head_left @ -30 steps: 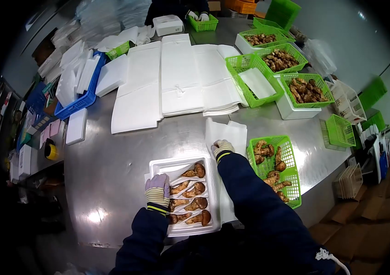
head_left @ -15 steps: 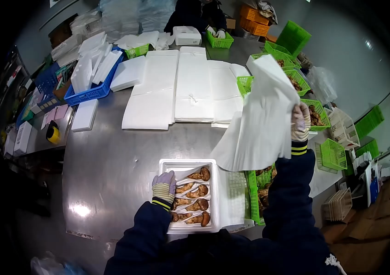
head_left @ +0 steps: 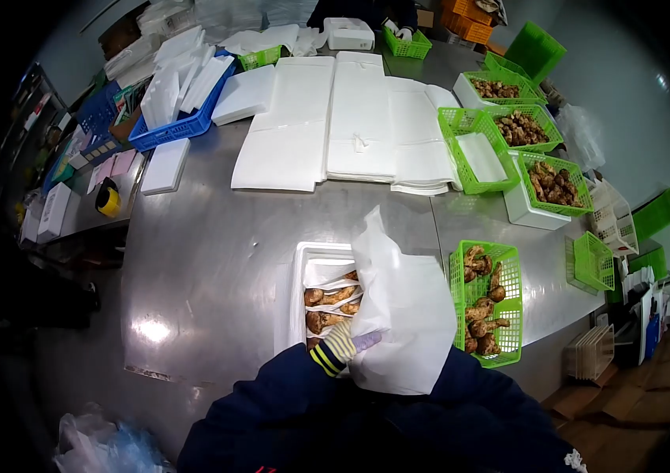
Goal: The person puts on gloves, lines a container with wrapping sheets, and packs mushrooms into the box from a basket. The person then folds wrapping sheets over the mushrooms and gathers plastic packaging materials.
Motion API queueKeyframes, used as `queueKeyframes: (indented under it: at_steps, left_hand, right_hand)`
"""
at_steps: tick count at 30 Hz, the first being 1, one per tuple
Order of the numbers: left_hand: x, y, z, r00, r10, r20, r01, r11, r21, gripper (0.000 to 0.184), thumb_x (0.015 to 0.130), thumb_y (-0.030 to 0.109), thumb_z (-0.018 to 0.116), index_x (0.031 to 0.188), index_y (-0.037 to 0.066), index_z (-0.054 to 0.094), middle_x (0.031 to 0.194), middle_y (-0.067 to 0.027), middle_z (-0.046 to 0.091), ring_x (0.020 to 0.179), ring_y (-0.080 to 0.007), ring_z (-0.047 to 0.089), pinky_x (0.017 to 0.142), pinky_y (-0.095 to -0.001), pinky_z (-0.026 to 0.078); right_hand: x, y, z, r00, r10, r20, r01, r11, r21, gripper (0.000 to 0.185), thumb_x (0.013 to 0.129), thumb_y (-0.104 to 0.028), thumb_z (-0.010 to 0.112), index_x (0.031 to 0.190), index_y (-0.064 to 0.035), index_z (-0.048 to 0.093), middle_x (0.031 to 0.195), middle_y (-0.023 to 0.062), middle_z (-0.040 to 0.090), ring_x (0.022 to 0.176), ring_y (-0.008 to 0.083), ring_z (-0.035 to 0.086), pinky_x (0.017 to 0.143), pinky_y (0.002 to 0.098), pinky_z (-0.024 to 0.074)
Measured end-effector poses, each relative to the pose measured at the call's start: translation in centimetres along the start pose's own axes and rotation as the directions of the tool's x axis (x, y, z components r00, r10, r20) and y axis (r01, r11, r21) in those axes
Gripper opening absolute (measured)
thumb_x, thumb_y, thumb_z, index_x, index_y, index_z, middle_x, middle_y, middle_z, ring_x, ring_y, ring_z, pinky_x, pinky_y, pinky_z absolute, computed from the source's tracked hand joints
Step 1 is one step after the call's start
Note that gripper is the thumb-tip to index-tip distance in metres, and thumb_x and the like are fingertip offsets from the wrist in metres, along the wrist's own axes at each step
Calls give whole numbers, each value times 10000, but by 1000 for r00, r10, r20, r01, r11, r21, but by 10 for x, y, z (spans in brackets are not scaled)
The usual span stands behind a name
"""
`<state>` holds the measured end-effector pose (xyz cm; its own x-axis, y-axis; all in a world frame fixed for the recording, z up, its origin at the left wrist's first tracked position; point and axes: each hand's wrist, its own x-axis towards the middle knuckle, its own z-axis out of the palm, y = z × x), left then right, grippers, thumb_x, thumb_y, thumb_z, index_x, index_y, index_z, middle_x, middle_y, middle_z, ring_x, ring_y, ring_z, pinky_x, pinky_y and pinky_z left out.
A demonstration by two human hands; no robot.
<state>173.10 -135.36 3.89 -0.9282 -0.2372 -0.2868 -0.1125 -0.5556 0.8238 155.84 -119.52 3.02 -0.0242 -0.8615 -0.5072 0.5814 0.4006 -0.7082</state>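
Observation:
A white foam box (head_left: pixel 301 272) lies at the table's near edge. Brown-capped mushrooms (head_left: pixel 333 296) rest inside it, with folds of white paper between them. My left hand (head_left: pixel 344 344), in a striped knit glove, is over the box's near part and pinches the left edge of a white paper sheet (head_left: pixel 410 307). The sheet stands loosely in front of my body and covers the box's right side. My right forearm reaches in behind the sheet, which hides my right hand.
Right of the sheet is a green basket (head_left: pixel 518 303) with mushrooms. Stacked white sheets (head_left: pixel 362 118) lie across the far table. More green baskets (head_left: pixel 556 181) stand at the right. A blue crate (head_left: pixel 185 130) holds foam lids. Across the table, a gloved co-worker reaches into a green basket (head_left: pixel 410 47).
The paper sheet has come from the raised right side down toward me and over the box. My left hand has left the box's left rim for the sheet. My right hand has gone out of sight.

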Motion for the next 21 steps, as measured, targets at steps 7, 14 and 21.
queueKeyframes:
  at_steps: [7, 14, 21]
  left_hand:
    - [-35, 6, -30, 889, -398, 225, 454, 711, -537, 430, 765, 54, 652, 1170, 22, 512, 1008, -128, 606, 824, -196, 629, 650, -310, 548]
    - [-33, 39, -27, 994, 64, 85, -106, 708, 699, 505, 718, 278, 736, 1103, 12, 549, 975, -173, 605, 879, -267, 594, 808, -351, 481]
    - [-61, 17, -21, 997, 71, 4, -71, 993, 96, 770, 702, 244, 775, 1302, 9, 354, 1274, -136, 429, 1222, -205, 365, 979, -339, 356]
  right_hand:
    - [-19, -29, 3, 953, -303, -15, 292, 930, -223, 907, 749, -370, 702, 1392, -17, 169, 1273, 211, 443, 1161, 310, 462, 976, 390, 380]
    - [51, 63, 32, 968, 53, 247, 56, 908, -415, 423, 832, -114, 618, 1226, -32, 485, 1105, 109, 585, 1078, 195, 534, 927, 298, 413]
    - [57, 27, 38, 936, 166, 311, -32, 919, -394, 364, 778, -118, 639, 1126, -44, 569, 1042, 77, 609, 998, 146, 547, 863, 275, 429]
